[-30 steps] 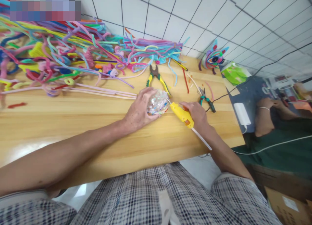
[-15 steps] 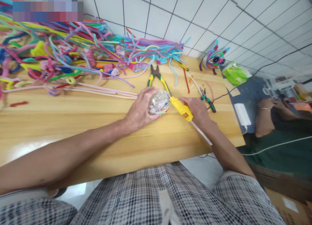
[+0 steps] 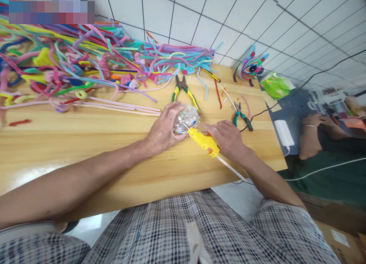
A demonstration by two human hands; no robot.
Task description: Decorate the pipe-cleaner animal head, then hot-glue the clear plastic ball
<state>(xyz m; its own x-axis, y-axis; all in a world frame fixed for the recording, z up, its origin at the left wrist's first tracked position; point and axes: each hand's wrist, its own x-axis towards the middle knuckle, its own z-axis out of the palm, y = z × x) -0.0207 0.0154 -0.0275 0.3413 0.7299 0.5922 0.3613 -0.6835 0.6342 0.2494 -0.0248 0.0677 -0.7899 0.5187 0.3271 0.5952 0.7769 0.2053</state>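
Note:
My left hand (image 3: pixel 163 128) is wrapped round the left side of a clear, shiny ball-like object (image 3: pixel 187 117) with coloured specks, resting at the table. In my right hand (image 3: pixel 228 139) is a yellow glue gun (image 3: pixel 204 142), a clear glue stick poking out of its rear. The gun's metal nozzle points left and up, over the front of the shiny object; whether it touches is too small to tell. Just behind the object lie pliers with yellow and green handles (image 3: pixel 193 100). Teal-handled pliers (image 3: pixel 242 119) lie to the right of my right hand.
Many coloured pipe cleaners (image 3: pixel 85 71) cover the back left of the wooden table (image 3: pixel 120 172). A colourful animal figure (image 3: pixel 251 69) and a green packet (image 3: pixel 276 85) are at the back right. Another person's arm (image 3: pixel 310 138) is at the far right, near a white box (image 3: pixel 284 132).
My right hand has moved the glue gun left and toward me, so its nozzle has gone from the object's upper right edge to over its front. My left hand has hardly moved.

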